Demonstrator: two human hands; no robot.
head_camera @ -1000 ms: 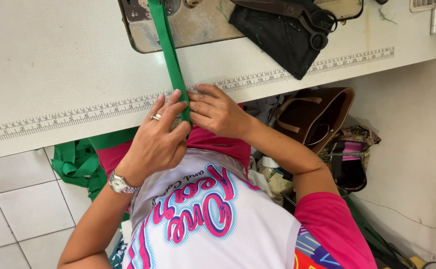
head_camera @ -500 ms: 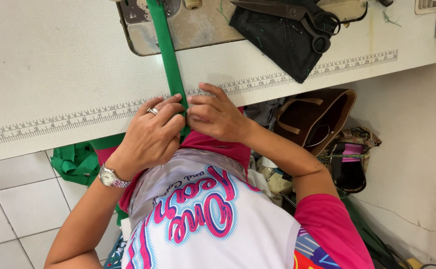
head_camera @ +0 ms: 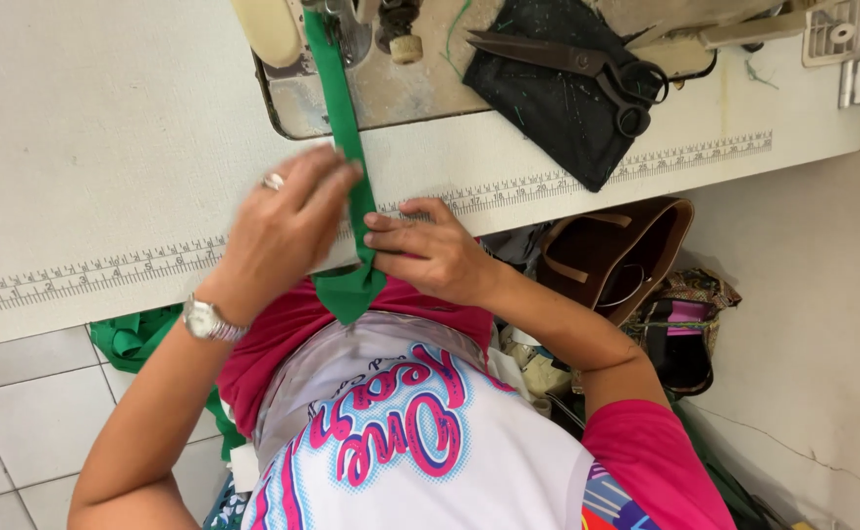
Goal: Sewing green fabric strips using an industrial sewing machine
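Note:
A long green fabric strip [head_camera: 337, 98] runs from the sewing machine [head_camera: 410, 88] at the top across the white table [head_camera: 106, 147] and hangs over its near edge onto my lap. My left hand [head_camera: 278, 231], with a ring and a wristwatch, grips the strip on the table just above the edge. My right hand [head_camera: 430, 250] pinches the same strip from the right side at the table edge. The strip's loose end lies below both hands against my pink top.
Large dark scissors [head_camera: 587, 64] lie on a black cloth [head_camera: 548, 108] right of the machine. A printed ruler [head_camera: 96, 275] runs along the table edge. A brown bag [head_camera: 617, 255] and other bags stand at the right, and green fabric [head_camera: 135, 334] is piled on the tiled floor at the left.
My left hand has slid up the strip, away from the table edge and toward the machine. The view has shifted, so the machine and scissors now show more fully.

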